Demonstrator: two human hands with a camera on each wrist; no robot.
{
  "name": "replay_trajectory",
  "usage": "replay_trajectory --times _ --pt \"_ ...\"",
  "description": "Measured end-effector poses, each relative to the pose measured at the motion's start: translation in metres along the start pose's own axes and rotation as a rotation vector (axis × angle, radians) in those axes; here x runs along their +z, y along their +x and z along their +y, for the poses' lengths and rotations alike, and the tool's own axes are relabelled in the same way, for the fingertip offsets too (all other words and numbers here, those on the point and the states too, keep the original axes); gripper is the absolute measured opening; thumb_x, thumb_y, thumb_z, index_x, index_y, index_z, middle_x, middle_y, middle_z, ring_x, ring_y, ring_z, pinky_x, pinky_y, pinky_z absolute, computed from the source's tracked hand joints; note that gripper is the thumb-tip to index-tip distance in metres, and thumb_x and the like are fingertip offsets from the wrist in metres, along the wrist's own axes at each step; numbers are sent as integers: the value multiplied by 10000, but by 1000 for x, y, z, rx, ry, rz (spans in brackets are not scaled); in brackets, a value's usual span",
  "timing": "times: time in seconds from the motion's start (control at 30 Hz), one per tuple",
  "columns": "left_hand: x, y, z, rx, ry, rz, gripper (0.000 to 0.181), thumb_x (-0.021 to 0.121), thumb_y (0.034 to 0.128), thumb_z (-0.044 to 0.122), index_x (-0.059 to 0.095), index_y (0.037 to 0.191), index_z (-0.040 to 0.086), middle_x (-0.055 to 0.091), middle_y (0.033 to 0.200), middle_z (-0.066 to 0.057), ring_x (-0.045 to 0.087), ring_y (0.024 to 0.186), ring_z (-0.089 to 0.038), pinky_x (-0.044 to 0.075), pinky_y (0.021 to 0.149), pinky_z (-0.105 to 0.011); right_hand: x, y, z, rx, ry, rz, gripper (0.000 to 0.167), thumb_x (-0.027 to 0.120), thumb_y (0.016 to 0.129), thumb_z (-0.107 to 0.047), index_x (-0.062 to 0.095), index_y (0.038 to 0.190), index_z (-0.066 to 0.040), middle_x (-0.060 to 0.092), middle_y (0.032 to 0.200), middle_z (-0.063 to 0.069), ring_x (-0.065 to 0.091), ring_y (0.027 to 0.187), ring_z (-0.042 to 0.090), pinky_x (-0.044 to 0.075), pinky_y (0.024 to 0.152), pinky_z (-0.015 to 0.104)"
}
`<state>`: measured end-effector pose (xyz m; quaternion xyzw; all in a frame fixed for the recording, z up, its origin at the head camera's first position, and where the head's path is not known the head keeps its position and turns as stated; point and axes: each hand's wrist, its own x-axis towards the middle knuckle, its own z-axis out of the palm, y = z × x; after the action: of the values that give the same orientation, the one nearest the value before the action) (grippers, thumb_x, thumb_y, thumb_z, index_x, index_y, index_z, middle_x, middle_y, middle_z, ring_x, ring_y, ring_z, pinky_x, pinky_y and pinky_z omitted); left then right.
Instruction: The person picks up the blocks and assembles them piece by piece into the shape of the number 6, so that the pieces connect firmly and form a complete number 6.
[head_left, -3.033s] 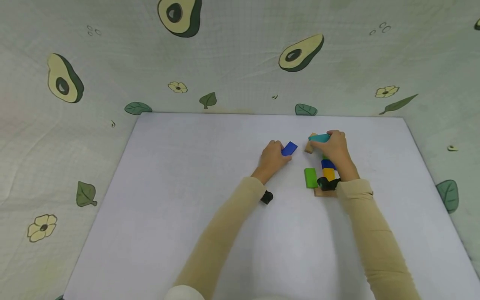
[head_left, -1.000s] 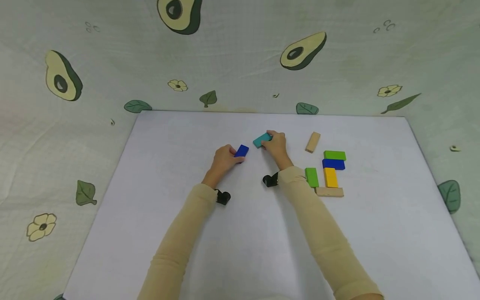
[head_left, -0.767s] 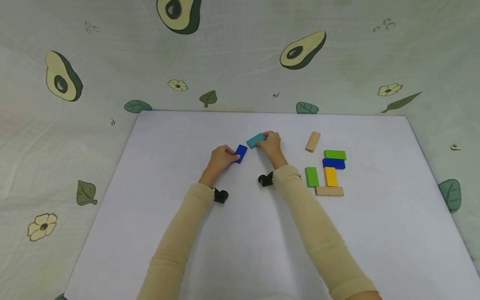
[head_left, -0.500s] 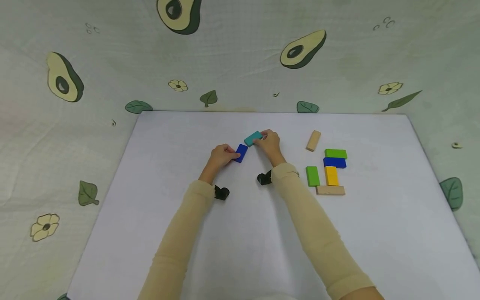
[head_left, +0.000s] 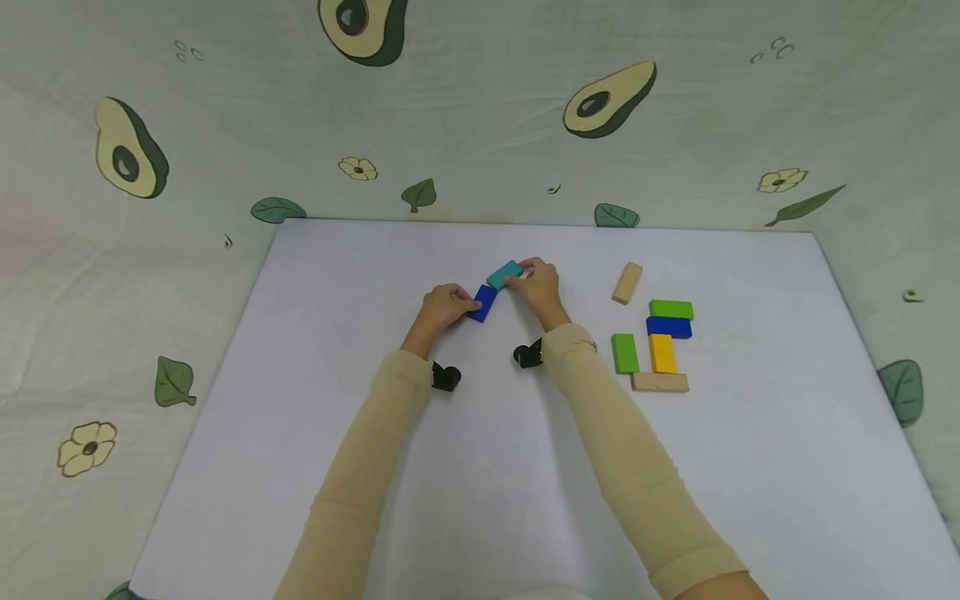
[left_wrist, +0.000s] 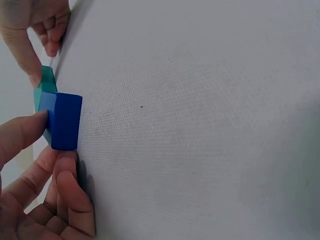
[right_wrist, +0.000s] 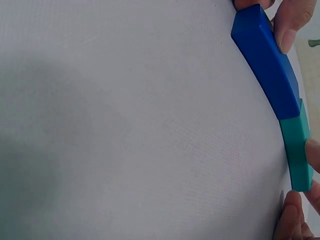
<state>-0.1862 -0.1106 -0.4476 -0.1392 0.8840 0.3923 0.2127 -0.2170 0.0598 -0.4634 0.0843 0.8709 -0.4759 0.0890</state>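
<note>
- Head view: noted left grip (head_left: 441,308) pinching blue block (head_left: 483,303), right grip (head_left: 540,288) pinching teal block (head_left: 504,274), toward 12 o'clock on tabletop (head_left: 315,358). Judged possible: lost alignment, from uneven push at the corners. Recorded long axes: blue block toward 1 o'clock, teal block toward 2.
- Left wrist view: found teal block partly hidden behind blue block, toward 11 o'clock.
- Right wrist view: observed ends apparently touching.
</note>
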Motion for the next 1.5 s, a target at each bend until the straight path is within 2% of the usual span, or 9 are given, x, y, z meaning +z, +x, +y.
replay_trajectory --times 0.5,0.8,1.03,1.33,1.5 --pt "1 1 2 -5 55 10 269 655 847 356 577 880 100 472 607 22 445 586 -110 348 554 -225 -4 0 -3 10 -14 -16 454 642 857 -241 517 1244 -39 444 1051 152 410 898 215 341 737 291" --pt "3 -1 5 -10 94 -1 290 645 851 374 592 913 96 491 745 2 451 718 -137 342 589 -236 -4 -1 -5 14 -18 -11 459 638 862 -244 517 1256 -44 434 1010 124 403 874 197 333 721 274" --pt "3 1 5 -27 99 -10 288 644 851 382 580 898 105 482 707 1 450 676 -135 340 569 -240 -2 1 -4 17 -25 -9 458 639 859 -243 522 1258 -51 453 1046 145 414 890 203 348 733 285" --pt "3 1 2 -10 109 -10 283 617 870 373 586 925 98 499 778 -10 459 734 -150 346 596 -243 -3 0 -5 12 -19 -17 455 649 858 -224 525 1256 -39 439 985 120 406 849 194 330 697 263" --pt "3 3 2 -20 101 -7 278 620 870 372 581 916 101 490 744 -7 454 701 -144 345 582 -243 -3 1 -5 10 -22 -17 453 645 861 -229 525 1257 -46 442 986 118 407 855 194 335 707 268"
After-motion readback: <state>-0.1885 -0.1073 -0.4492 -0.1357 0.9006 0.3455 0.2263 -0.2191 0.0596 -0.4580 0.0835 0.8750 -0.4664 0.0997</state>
